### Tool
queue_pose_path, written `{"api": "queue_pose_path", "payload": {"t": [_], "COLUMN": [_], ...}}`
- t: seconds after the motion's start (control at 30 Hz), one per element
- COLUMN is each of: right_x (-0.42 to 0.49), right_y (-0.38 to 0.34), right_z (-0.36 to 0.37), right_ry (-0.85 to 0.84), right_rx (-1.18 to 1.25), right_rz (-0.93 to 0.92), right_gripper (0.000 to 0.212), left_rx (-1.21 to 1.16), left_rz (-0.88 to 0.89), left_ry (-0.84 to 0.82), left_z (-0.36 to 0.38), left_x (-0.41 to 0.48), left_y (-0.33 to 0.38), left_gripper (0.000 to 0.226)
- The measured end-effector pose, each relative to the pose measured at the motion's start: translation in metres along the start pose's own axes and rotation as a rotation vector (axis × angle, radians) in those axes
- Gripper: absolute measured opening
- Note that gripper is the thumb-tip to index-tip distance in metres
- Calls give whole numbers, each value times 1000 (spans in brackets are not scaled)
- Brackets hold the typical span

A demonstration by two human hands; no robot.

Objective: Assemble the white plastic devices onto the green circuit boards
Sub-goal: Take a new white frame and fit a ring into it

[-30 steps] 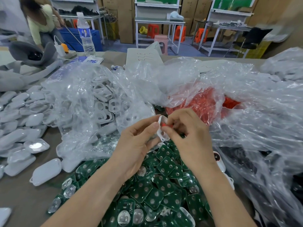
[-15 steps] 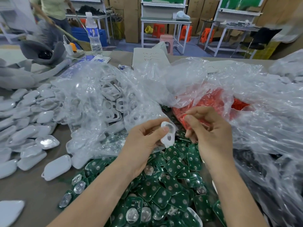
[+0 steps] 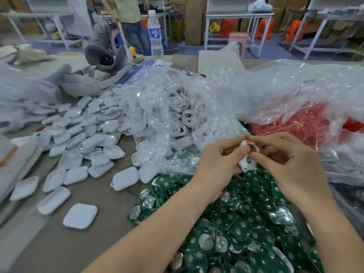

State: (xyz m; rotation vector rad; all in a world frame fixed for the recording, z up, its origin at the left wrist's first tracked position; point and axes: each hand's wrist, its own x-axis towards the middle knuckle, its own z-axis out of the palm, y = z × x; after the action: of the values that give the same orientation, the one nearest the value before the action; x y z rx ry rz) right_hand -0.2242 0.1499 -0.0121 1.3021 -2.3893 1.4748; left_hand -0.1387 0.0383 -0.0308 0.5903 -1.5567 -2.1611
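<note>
The left grip, a bare hand, sits a little toward 3 o'clock from the middle of the view. Its thumb and fingers are curled around a white plastic piece, which stands on edge in the gap between the two grips. The right grip lies at 3 o'clock of the left one, closed at thumb and forefinger on a red part that it presses against the top end of the white piece, at its 12 o'clock. The fingertips of both grips meet over that top end, and the right one's other fingers are loosely curled

At 6 o'clock, under both wrists, a heap of green circuit boards lies on the counter, many bearing round silver discs. At 9 o'clock of the grips spreads a pile of white shells. At 11 o'clock a clear bag holds white frames. At 2 o'clock, more clear plastic covers a mass of red pieces. Toward 12 o'clock, at the counter's far edge, a water bottle stands upright, and a person stands just behind it
</note>
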Motion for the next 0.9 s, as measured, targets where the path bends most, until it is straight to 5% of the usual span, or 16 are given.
{"api": "queue_pose_path", "payload": {"t": [0.23,0.47,0.9], "right_x": [0,0,0], "right_y": [-6,2,2], "right_z": [-2,-6,-5], "right_ry": [-81,-24,-60], "right_rx": [70,74,69], "right_rz": [-4,-26,19], "right_gripper": [30,46,25], "left_rx": [95,49,48], "left_rz": [-11,-45,-37], "left_ry": [-28,-40,-85], "left_z": [-3,-4,-6], "left_x": [0,2,2], "left_y": [3,5,4], "left_gripper": [34,31,29]}}
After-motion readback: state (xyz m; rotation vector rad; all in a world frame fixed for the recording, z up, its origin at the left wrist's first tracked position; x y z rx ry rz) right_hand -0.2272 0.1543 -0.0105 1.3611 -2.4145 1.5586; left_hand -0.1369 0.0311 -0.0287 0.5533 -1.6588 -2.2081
